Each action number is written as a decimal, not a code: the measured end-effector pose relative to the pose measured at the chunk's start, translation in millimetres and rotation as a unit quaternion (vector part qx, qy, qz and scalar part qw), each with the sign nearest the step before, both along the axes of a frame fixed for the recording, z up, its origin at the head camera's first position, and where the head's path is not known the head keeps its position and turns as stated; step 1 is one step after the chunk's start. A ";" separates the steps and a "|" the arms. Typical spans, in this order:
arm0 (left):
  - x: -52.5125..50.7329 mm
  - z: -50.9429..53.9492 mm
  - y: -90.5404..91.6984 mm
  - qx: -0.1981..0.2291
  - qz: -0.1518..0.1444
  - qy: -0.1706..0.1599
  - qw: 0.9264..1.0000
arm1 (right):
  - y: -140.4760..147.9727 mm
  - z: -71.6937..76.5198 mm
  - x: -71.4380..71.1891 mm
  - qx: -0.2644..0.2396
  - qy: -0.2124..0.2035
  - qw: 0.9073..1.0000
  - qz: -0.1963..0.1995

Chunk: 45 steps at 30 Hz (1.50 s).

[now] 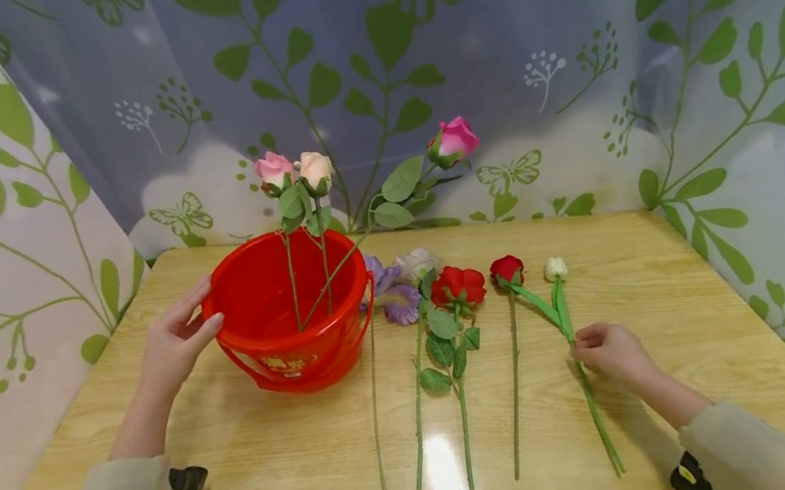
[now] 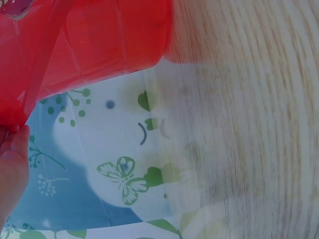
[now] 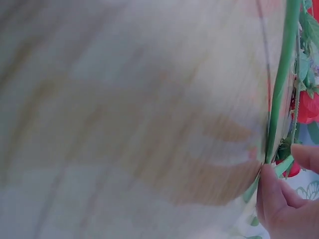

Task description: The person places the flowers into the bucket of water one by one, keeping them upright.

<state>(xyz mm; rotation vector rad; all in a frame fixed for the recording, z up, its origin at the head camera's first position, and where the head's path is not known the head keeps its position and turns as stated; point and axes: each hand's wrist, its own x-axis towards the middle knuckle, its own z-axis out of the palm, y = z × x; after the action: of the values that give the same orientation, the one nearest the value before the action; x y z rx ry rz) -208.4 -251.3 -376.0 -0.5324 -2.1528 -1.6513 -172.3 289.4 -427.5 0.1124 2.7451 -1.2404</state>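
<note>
The red bucket [image 1: 288, 356] stands upright at the left of the table, holding a pink rose [image 1: 275, 169], a cream rose [image 1: 315, 171] and a magenta rose [image 1: 456, 139] that leans out to the right. My left hand [image 1: 175, 341] holds the bucket's left rim, thumb outside; in the left wrist view its fingers [image 2: 17, 144] touch the red bucket [image 2: 114, 40]. At the right, my right hand [image 1: 615, 350] pinches the green stem of a white tulip [image 1: 555, 267] lying on the table; the right wrist view shows the stem [image 3: 284, 64] at the fingertips of the hand [image 3: 286, 199].
Between bucket and tulip lie a purple flower [image 1: 396, 297], a white flower [image 1: 417, 265], a red flower [image 1: 458, 286] and a red rose [image 1: 507, 270], stems toward the front of the table [image 1: 281, 471]. A patterned cloth [image 1: 362, 118] hangs behind.
</note>
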 end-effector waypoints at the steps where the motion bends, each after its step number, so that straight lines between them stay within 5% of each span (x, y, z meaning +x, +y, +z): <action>1: 0.2 -0.2 -0.3 0.001 -0.001 -0.001 1.000 | -0.1 -1.1 -0.5 0.008 0.000 1.000 0.002; 22: 1.6 -0.5 -1.3 -0.014 0.006 -0.013 1.000 | -5.2 -4.5 -11.3 0.090 0.036 0.995 -0.005; 37: 2.5 3.0 -0.3 -0.032 0.011 -0.017 0.999 | -2.3 -1.8 -15.0 0.021 -0.016 0.999 -0.020; 45: 0.5 1.0 0.0 -0.015 0.010 -0.007 1.000 | -9.5 18.5 -15.1 -0.033 0.001 0.999 -0.004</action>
<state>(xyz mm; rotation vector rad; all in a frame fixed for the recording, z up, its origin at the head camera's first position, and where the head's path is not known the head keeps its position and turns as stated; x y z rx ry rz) -207.9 -251.3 -374.9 -0.5072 -2.1889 -1.6188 -187.3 279.9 -409.0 0.1170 2.7046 -1.3332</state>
